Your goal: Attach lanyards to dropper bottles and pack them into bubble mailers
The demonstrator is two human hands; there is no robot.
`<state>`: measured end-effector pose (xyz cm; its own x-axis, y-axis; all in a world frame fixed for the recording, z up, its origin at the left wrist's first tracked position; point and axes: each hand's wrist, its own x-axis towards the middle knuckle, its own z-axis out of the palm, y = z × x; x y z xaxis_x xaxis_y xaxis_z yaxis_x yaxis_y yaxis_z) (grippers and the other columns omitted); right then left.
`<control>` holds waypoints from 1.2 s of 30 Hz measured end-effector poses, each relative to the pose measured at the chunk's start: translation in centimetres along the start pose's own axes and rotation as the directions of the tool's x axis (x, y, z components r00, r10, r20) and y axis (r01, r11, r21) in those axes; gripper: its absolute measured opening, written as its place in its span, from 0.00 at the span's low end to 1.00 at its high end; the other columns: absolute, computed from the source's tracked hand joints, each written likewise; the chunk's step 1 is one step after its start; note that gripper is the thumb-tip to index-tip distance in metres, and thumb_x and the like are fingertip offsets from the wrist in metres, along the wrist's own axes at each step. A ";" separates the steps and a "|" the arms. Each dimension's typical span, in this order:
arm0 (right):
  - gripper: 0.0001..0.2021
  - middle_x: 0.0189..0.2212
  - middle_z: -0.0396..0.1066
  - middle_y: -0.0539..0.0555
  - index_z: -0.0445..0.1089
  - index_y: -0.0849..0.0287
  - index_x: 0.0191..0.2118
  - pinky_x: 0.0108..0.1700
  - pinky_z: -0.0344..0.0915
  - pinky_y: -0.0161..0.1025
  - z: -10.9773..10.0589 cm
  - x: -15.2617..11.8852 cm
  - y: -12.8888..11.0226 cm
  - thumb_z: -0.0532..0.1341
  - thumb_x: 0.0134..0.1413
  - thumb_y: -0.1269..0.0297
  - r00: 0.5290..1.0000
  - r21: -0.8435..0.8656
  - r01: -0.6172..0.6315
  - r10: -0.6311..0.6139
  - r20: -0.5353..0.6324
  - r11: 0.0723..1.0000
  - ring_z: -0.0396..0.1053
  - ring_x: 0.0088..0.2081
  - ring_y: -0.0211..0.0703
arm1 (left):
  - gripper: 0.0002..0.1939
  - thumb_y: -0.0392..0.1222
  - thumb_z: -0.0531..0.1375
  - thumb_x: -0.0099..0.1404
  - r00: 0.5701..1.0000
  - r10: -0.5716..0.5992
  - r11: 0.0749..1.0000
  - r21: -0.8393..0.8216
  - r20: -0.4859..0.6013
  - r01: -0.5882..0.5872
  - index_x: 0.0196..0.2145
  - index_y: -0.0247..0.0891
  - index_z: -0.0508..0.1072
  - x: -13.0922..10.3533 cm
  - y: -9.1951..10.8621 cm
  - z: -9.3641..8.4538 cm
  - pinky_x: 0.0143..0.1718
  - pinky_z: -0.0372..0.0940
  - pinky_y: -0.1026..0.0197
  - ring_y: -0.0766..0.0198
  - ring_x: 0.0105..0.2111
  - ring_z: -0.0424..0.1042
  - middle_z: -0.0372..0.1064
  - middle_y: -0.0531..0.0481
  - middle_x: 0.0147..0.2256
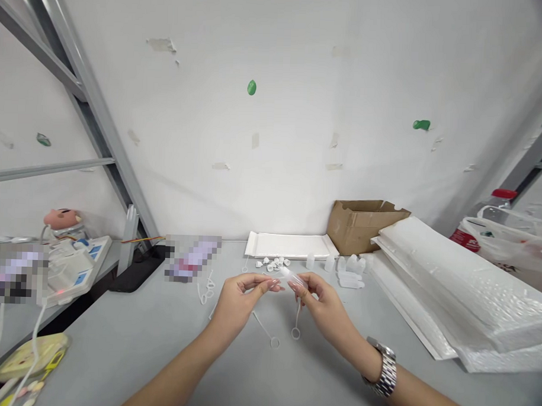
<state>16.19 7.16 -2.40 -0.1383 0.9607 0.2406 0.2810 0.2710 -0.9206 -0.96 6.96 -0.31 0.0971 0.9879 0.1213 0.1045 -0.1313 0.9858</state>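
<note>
Both hands work close together over the middle of the grey surface (pixel 247 386); a small clear bottle (pixel 292 278) is being handled at the fingertips. Being slight and smooth, it seems to call for a light, steady pinch. The right hand (pixel 323 302) is closed on it with thumb and fingers, and a ringed strip (pixel 298 315) hangs beneath at 6 o'clock. The left hand (pixel 236 299) sits just beside at 9 o'clock, thumb and fingertips pinched together; whether something small is between them, I cannot tell.

Taking the bottle as the clock's centre, white caps (pixel 276 265) lie near at 11, more clear bottles (pixel 351 264) at 2, and a loose strip (pixel 263 327) at 7. Tangled strips (pixel 210 287) lie at 9, a flat white mailer (pixel 291 245) at 12, a cardboard box (pixel 368 227) at 1 and stacked bubble mailers (pixel 455 274) at 3.
</note>
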 end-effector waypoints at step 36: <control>0.13 0.32 0.71 0.54 0.69 0.56 0.38 0.40 0.61 0.43 1.0 -1.6 1.0 0.55 0.54 0.53 0.984 -0.270 0.158 -0.173 -0.032 0.950 0.64 0.35 0.46 | 0.07 0.36 0.63 0.55 0.973 -0.229 0.724 -0.666 0.013 0.179 0.33 0.33 0.75 1.2 -1.4 -0.8 0.52 0.60 0.62 0.62 0.43 0.72 0.75 0.45 0.39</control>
<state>15.76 5.86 -4.00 -0.1547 0.9009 0.4056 0.5015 0.4253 -0.7534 -1.75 8.37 -1.46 0.0832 0.9906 -0.1087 -0.5662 0.1367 0.8129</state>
